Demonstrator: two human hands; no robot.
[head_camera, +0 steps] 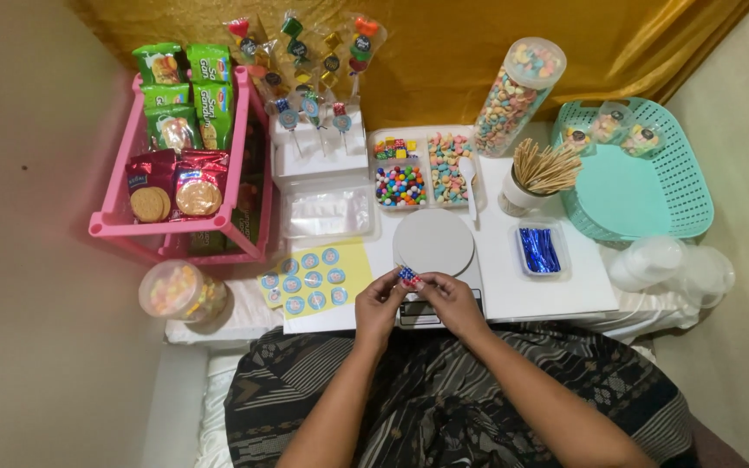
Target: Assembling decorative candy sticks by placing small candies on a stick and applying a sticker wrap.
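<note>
My left hand [381, 303] and my right hand [449, 300] meet at the near edge of the white table, over a small kitchen scale [433, 243] with a round grey plate. Together their fingertips pinch a small wrapped candy [408, 276] with red, white and blue colours. A yellow sheet of round blue stickers [314, 279] lies just left of my left hand. A small tray of blue twist ties [539, 250] sits to the right of the scale.
A divided tray of coloured candies [422, 170] and a white spoon [470, 184] lie behind the scale. A pink rack of snack packets [182, 147] stands left, candy sticks [314, 61] in a white stand, a cup of wooden skewers [541, 172], a tall candy jar [513, 95], a teal basket [643, 173].
</note>
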